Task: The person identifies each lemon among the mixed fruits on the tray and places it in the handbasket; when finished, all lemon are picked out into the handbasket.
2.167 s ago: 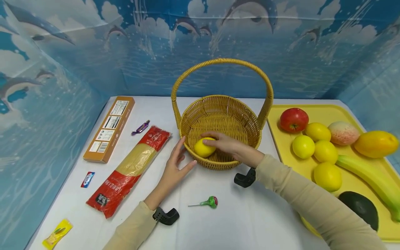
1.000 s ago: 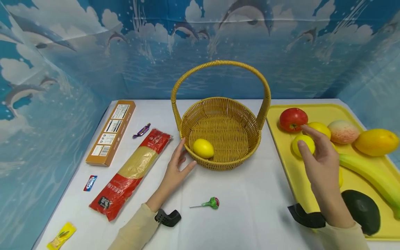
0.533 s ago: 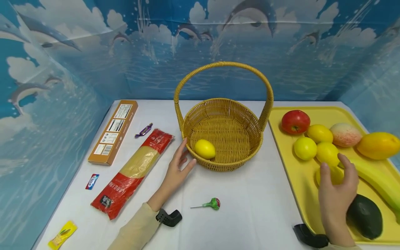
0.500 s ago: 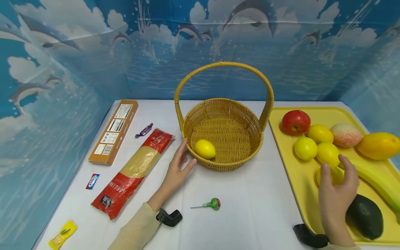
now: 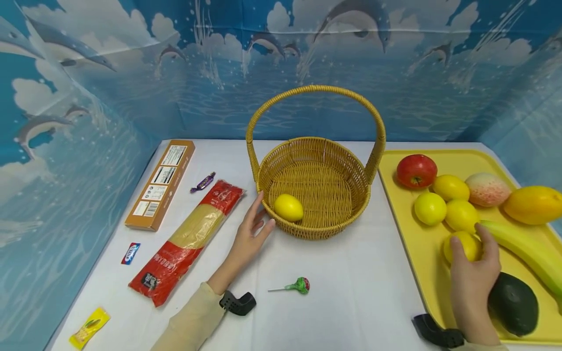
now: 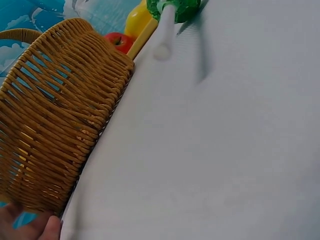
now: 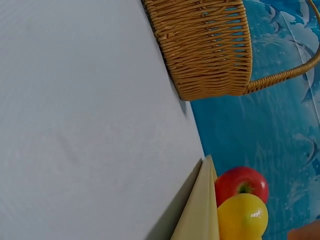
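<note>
My right hand (image 5: 474,282) is over the yellow tray (image 5: 428,273), thumb and fingers bent around the near lemon (image 5: 471,246). In the right wrist view only a fingertip (image 7: 306,231) shows at the lower right corner. My left hand (image 5: 248,239) rests at the front left of the wicker basket (image 5: 316,229), fingers spread, fingertips against its rim and side. The left wrist view shows those fingers (image 6: 30,227) at the basket's wall. One lemon (image 5: 288,208) lies inside the basket at the front left.
On the tray lie an apple (image 5: 416,170), more yellow fruits (image 5: 430,208), a peach (image 5: 488,189), a mango-like fruit (image 5: 533,204), a banana (image 5: 527,253) and an avocado (image 5: 512,304). A lollipop (image 5: 300,285), noodle packet (image 5: 186,243), box (image 5: 160,185) and small candies (image 5: 130,253) lie leftward.
My right hand has let go of the lemon in the basket, moved right to the tray and come down around another lemon. The left hand stays at the basket.
</note>
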### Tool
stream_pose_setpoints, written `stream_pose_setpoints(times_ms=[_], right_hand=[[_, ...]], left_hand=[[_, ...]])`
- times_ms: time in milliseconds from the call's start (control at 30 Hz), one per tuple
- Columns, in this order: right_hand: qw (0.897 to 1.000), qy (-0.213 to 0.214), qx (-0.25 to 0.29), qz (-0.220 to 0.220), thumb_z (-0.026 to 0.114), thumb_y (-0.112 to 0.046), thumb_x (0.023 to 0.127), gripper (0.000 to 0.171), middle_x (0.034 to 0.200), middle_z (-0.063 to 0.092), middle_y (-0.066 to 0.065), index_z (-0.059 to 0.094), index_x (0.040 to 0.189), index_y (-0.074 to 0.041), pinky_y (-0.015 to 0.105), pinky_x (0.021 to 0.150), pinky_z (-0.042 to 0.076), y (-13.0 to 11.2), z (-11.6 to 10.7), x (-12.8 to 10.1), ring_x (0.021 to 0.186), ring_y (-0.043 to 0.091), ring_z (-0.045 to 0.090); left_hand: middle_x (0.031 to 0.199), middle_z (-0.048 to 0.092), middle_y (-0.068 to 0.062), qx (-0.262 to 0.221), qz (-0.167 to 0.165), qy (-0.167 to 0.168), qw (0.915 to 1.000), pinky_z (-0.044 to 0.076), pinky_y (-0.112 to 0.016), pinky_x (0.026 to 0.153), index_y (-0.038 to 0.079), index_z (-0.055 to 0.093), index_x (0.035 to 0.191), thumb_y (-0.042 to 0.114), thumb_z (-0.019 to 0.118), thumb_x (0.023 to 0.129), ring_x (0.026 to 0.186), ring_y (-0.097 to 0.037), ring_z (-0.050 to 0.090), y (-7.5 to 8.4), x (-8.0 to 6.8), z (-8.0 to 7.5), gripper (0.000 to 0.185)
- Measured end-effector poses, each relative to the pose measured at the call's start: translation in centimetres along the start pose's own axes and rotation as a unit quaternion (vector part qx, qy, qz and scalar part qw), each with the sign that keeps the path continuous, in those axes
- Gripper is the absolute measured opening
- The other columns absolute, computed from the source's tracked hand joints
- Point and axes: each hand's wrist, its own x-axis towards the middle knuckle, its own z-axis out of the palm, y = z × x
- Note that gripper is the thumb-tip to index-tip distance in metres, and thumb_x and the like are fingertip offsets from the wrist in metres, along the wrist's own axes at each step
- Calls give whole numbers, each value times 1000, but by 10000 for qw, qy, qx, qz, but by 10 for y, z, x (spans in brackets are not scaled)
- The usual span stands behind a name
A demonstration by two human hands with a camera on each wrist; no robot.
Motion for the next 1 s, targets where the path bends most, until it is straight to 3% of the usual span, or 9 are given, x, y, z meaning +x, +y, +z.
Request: stream_pose_setpoints(times_ms=[233,467,667,800,933,1000], right_hand=[[9958,-490,-254,728,51,-20,96,64,154,7,-1,18,149,-35,37,110,4,3,0,6,137,19,7],[9959,-508,-98,742,53,-21,95,66,154,10,-3,17,149,-36,37,110,8,3,0,5,136,19,10],[9961,-138,575,659,56,-14,94,68,152,13,-6,20,148,-32,28,108,15,-5,0,0,133,10,14],[9906,-57,1224,607,60,-11,92,69,151,16,-6,24,147,-30,23,106,19,-22,-4,-6,131,8,18],[9691,-227,2455,-22,59,-1,90,65,146,23,-2,30,143,-23,21,102,27,-48,-8,-15,128,11,24],[9441,-485,3211,-576,57,7,89,61,143,27,2,34,141,-16,20,99,32,-61,-8,-21,127,15,28]], left_hand=[[152,16,-15,27,-128,-63,9999,32,-52,100,8,16,150,7,54,95,127,-40,34,1,2,0,67],[152,14,-15,-58,-176,-164,9997,30,-51,101,8,13,151,6,53,95,128,-40,33,2,4,-2,68],[151,15,-19,-157,-182,-190,9995,30,-53,101,5,14,150,4,51,95,127,-40,34,4,4,-3,67],[152,17,-15,-101,-271,-129,9995,30,-52,101,6,17,150,8,53,96,128,-38,33,4,5,-2,65],[152,18,-14,-45,-314,-35,9995,31,-53,100,7,19,149,10,54,95,129,-38,32,1,6,-1,64],[152,19,-12,-20,-308,21,9995,32,-54,99,9,19,150,11,55,95,129,-37,31,-7,7,0,65]])
